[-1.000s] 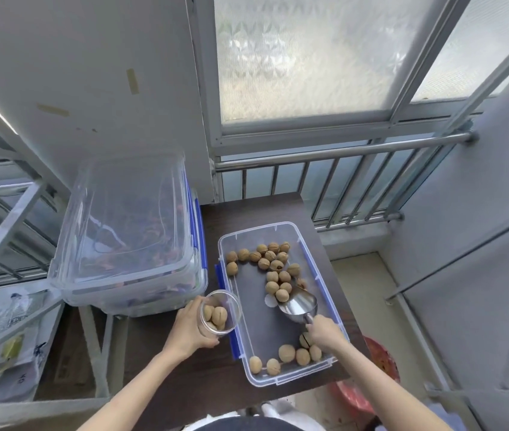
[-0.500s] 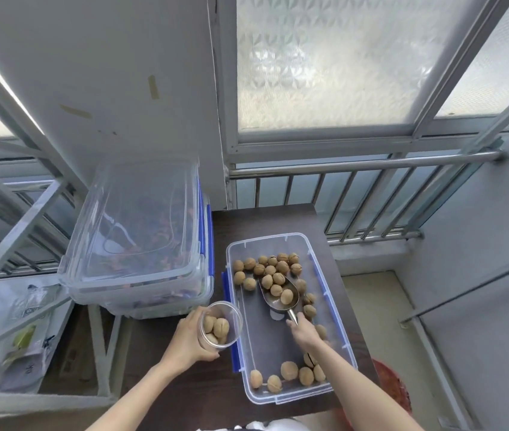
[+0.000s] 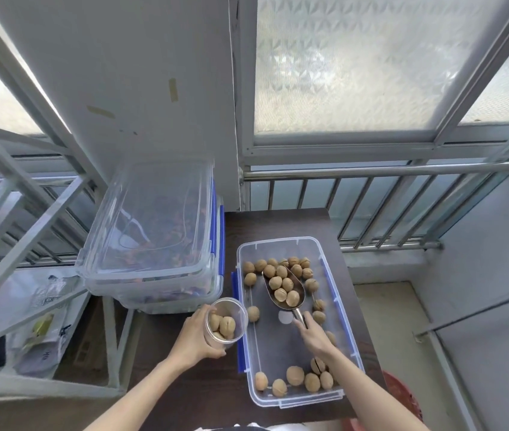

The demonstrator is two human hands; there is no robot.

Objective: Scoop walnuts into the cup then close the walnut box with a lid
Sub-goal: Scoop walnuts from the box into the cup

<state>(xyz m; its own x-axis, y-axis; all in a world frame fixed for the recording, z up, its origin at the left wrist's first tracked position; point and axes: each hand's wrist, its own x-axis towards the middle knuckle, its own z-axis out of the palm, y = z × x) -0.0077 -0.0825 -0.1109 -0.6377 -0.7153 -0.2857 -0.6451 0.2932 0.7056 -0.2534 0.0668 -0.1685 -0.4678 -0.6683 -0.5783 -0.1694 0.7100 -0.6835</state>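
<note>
Four walnuts (image 3: 282,288) are carried in the metal scoop (image 3: 284,290), its handle pinched by the right hand (image 3: 315,335) fingers inside the open walnut box (image 3: 290,321). The cup (image 3: 226,320), at the box's 9 o'clock above the surface (image 3: 191,387), is encircled by the left hand (image 3: 195,339) fingers.

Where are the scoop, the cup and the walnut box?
scoop (image 3: 284,289): head view, on its metal bowl, among the walnuts it holds.
cup (image 3: 240,312): head view, on its clear right rim.
walnut box (image 3: 275,346): head view, on its bare floor.
</note>
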